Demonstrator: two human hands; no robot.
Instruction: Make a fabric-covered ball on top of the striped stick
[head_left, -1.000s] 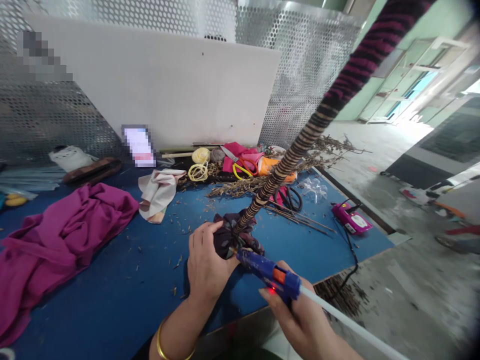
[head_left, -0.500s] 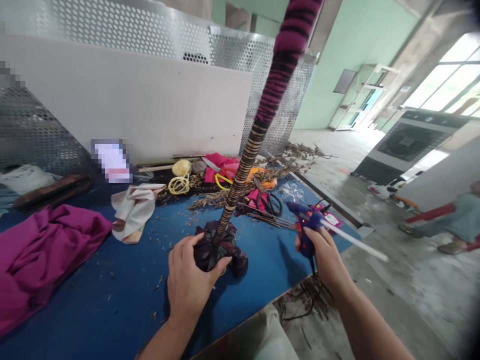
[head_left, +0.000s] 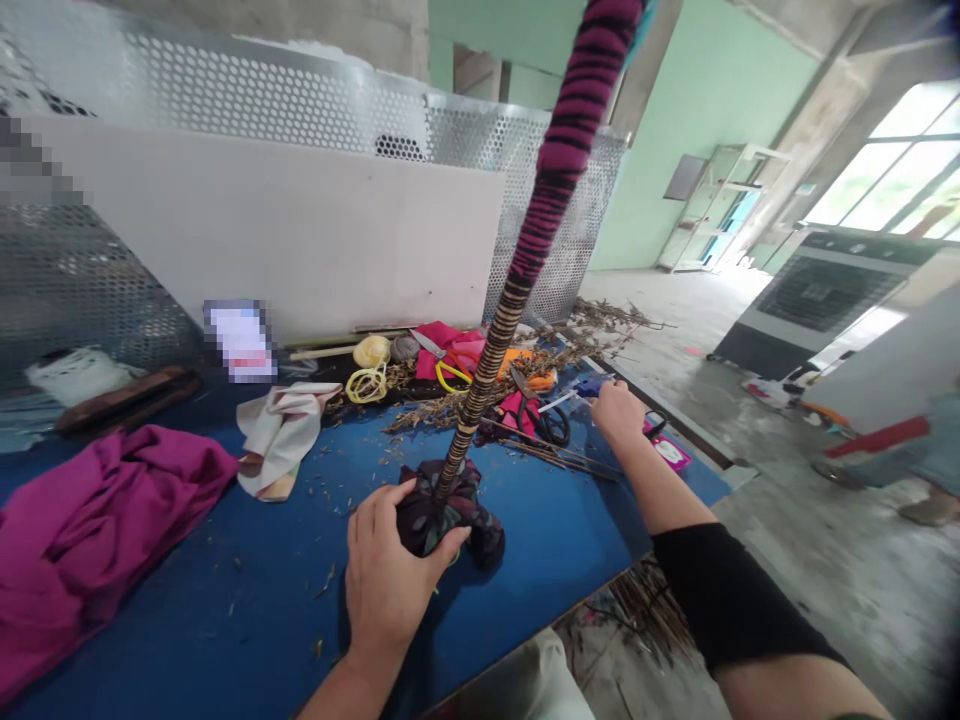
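Observation:
A long pole wrapped in striped cloth (head_left: 525,250) stands nearly upright on the blue table (head_left: 225,620), tan and black low down, magenta and black higher up. Its foot is bundled in dark patterned cloth (head_left: 450,505). My left hand (head_left: 390,575) is closed round that bundle and holds it down. My right hand (head_left: 619,410) reaches far across the table and grips a blue glue gun (head_left: 589,385), whose white glue stick points left toward the black-handled scissors (head_left: 544,420).
A magenta cloth (head_left: 90,530) lies at the left, a cream cloth (head_left: 281,435) in the middle. Yellow-handled scissors (head_left: 446,370), yarn balls and dry twigs (head_left: 555,345) crowd the back. A pink device (head_left: 667,450) sits near the right edge. Another person sits far right.
My right hand has carried the glue gun from beside the cloth bundle out to the far right of the table. My left hand has kept its grip on the bundle.

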